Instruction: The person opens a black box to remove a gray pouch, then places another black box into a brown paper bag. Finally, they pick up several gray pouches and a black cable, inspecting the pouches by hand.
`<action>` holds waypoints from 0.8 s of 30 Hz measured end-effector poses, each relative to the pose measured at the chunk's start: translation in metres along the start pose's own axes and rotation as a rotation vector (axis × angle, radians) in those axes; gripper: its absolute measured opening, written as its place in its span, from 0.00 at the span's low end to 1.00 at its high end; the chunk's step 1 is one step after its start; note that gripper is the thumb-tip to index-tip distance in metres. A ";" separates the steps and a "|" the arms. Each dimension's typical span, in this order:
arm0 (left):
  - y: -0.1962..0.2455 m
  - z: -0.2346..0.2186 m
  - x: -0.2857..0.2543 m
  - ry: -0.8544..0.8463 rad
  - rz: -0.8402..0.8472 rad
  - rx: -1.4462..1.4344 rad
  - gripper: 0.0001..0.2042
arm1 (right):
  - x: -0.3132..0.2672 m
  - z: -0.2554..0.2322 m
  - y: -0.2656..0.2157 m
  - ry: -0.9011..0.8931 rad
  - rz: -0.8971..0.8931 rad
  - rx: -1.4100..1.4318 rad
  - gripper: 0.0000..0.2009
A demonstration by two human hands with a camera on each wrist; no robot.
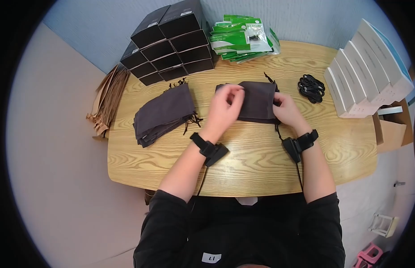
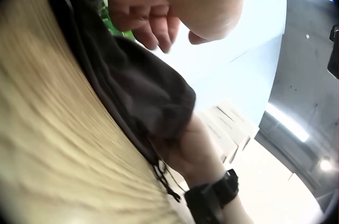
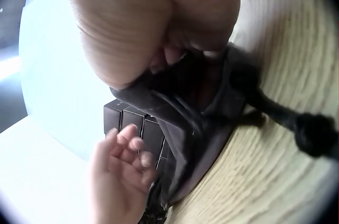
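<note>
A dark drawstring pouch (image 1: 257,100) lies over others at the table's middle, its mouth facing right. My right hand (image 1: 289,109) grips the pouch at its mouth; in the right wrist view the fingers (image 3: 169,57) reach into the opening, their tips partly hidden. The left wrist view shows the pouch (image 2: 143,86) raised around that hand (image 2: 190,150). Above the pouch's left part is my left hand (image 1: 225,107), its fingers loosely bent and holding nothing; these fingers (image 2: 156,25) are apart from the cloth. Black cords hang at the pouch's mouth.
More dark pouches (image 1: 165,111) lie to the left. Black boxes (image 1: 171,49) and green-white packets (image 1: 243,39) stand behind. At the right are a coiled black cable (image 1: 311,88) and white boxes (image 1: 366,73). Brown paper bags (image 1: 108,102) are beyond the left edge.
</note>
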State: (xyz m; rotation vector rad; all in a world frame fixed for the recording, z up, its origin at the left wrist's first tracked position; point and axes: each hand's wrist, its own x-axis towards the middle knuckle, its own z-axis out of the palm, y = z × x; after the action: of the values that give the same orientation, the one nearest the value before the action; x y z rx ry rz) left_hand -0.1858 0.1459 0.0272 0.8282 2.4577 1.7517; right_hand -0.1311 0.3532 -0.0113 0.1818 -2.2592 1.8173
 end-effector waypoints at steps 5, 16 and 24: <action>-0.011 -0.025 -0.005 0.198 0.048 0.949 0.20 | 0.004 -0.013 -0.003 -0.063 0.362 -0.101 0.11; -0.010 -0.035 0.005 0.111 -0.055 0.638 0.13 | -0.002 -0.007 -0.023 -0.084 0.187 -0.029 0.14; -0.002 -0.035 0.013 0.371 0.354 0.498 0.13 | -0.004 -0.007 -0.024 -0.026 0.035 -0.103 0.16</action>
State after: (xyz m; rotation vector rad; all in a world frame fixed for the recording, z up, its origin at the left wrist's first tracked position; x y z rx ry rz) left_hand -0.2086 0.1196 0.0419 1.1141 3.2487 1.5005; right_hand -0.1207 0.3545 0.0118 0.1498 -2.3810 1.7197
